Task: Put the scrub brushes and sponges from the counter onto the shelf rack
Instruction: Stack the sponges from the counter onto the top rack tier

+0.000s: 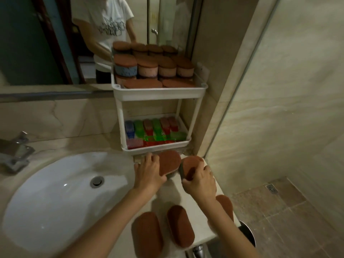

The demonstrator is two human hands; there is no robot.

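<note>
We're gripping a brown sponge (170, 161) in our left hand (149, 173), fingers curling round it, and a second sponge (189, 165) in our right hand (202, 181). The shelf rack (158, 92) is standing just beyond both hands, with spare sponges (147, 233) lying behind them.

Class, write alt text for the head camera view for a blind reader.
The left hand grips one brown sponge and the right hand another sponge, before a white rack holding stacked sponges and coloured brushes. Three sponges lie nearer on the counter.

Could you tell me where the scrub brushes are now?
Head view, centre: the scrub brushes lie in the rack's lower tray, right of the sink.
</note>
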